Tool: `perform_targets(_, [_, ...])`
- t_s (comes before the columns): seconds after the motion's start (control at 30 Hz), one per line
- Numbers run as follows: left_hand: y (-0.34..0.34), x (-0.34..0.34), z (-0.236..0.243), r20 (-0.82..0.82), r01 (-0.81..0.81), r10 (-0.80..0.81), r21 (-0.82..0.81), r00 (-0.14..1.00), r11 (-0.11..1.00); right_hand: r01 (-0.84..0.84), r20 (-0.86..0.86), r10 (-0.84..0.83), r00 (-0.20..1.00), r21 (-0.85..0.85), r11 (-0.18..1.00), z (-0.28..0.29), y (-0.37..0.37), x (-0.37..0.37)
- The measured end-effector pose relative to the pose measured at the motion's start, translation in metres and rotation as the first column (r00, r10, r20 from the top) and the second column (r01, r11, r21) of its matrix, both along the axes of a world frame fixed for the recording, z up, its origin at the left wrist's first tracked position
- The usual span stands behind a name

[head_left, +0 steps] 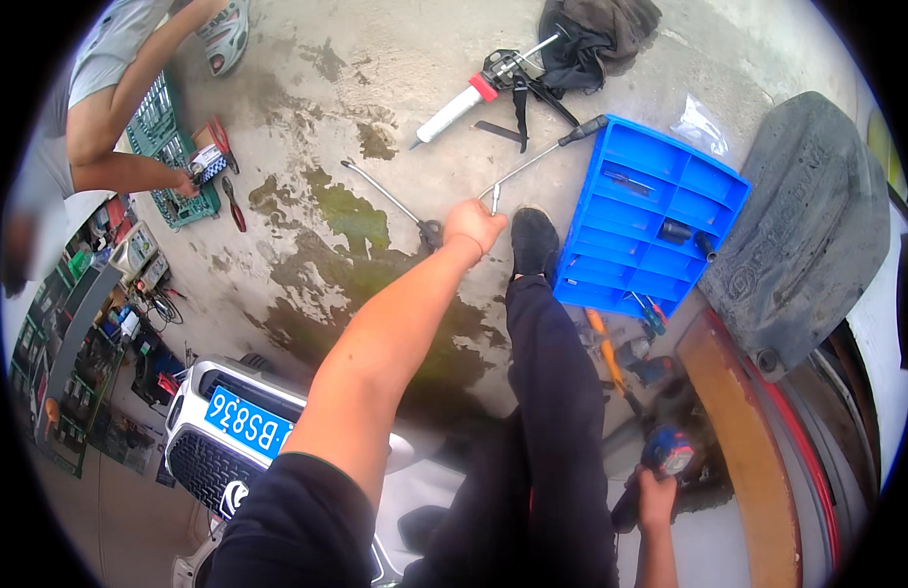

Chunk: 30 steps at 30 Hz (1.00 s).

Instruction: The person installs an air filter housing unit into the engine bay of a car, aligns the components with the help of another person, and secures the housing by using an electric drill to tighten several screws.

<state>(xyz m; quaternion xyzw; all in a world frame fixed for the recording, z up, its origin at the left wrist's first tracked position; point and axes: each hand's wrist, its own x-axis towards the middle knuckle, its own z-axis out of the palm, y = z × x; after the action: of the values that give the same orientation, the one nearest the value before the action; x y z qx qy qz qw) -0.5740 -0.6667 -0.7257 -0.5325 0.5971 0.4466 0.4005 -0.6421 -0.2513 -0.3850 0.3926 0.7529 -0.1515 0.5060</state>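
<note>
The person's left hand [476, 227] is reaching out to the left of the blue compartment tray [620, 211], its fingers closing around the metal end of a long-shafted tool [580, 130], whose black handle is resting just beside the tray's upper left corner. Below the tray, the right hand [657, 497] is grasping a blue, red and black power tool [666, 451], though the exact placing of its fingers is too blurred to tell. A black shoe [534, 242] is standing between the left hand and the tray. Farther left of the tray, a metal rod [385, 192] is lying near the left wrist, and above it a caulking gun [452, 115] is pointing its nozzle away from the tray. A dark cloth [611, 39] is lying above the tray. The tray is holding a black socket [674, 231] in a right-hand compartment; an orange-handled tool [603, 343] is lying below the tray, and a grey molded panel [802, 235] is resting right of it. Well left of the tray, a co-worker's hand [186, 183] is reaching over a green crate [152, 116].
</note>
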Motion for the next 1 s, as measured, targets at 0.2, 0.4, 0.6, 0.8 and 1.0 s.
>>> perform_targets(0.2, [0.066, 0.061, 0.202, -0.016, -0.801, 0.883, 0.412, 0.470, 0.434, -0.273, -0.301, 0.210, 0.930, -0.184, 0.944, 0.067, -0.049, -0.030])
perform_targets(0.4, [0.087, 0.079, 0.393, -0.398, -0.516, 0.791, 0.604, 0.465, 0.607, -0.368, -0.439, 0.192, 0.878, -0.362, 0.857, 0.162, -0.111, -0.033])
perform_targets(0.6, [0.117, 0.155, 0.546, -0.606, -0.474, 0.787, 0.662, 0.119, 0.581, -0.458, -0.557, 0.066, 0.828, -0.605, 0.651, 0.248, -0.102, 0.035])
perform_targets(0.8, [0.162, 0.261, 0.694, -0.640, -0.532, 0.729, 0.716, -0.242, 0.452, -0.573, -0.562, 0.156, 0.813, -0.720, 0.393, 0.333, -0.052, 0.097])
perform_targets(1.0, [0.224, 0.369, 0.782, -0.724, -0.616, 0.542, 0.672, -0.427, 0.412, -0.724, -0.674, 0.304, 0.674, -0.685, 0.086, 0.409, -0.046, 0.157])
